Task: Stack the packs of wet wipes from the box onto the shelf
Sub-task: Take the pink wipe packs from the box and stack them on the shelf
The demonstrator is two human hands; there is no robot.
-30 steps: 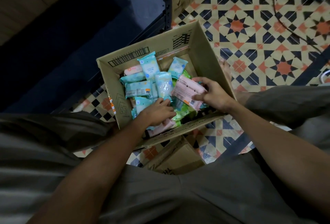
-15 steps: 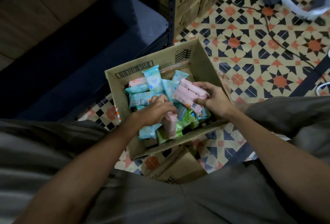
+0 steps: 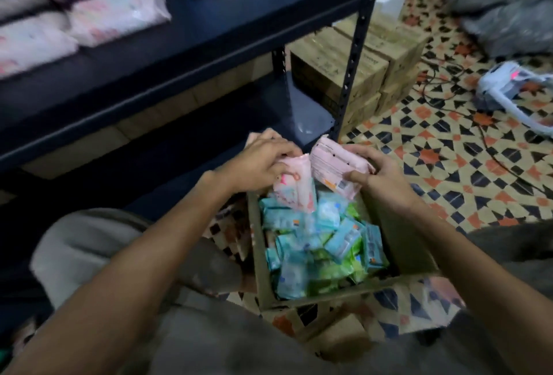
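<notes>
Pink wipes packs: left hand (image 3: 257, 165) grips one (image 3: 296, 187), right hand (image 3: 380, 177) another (image 3: 335, 165); labels too blurred to read.

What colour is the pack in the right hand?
Pale pink pack, seen in the head view.

Dark shelf (image 3: 209, 33) bearing pink packs (image 3: 116, 14), patterned tile floor (image 3: 449, 165) under open cardboard box (image 3: 401, 243), stacked cartons (image 3: 359, 66)
</notes>
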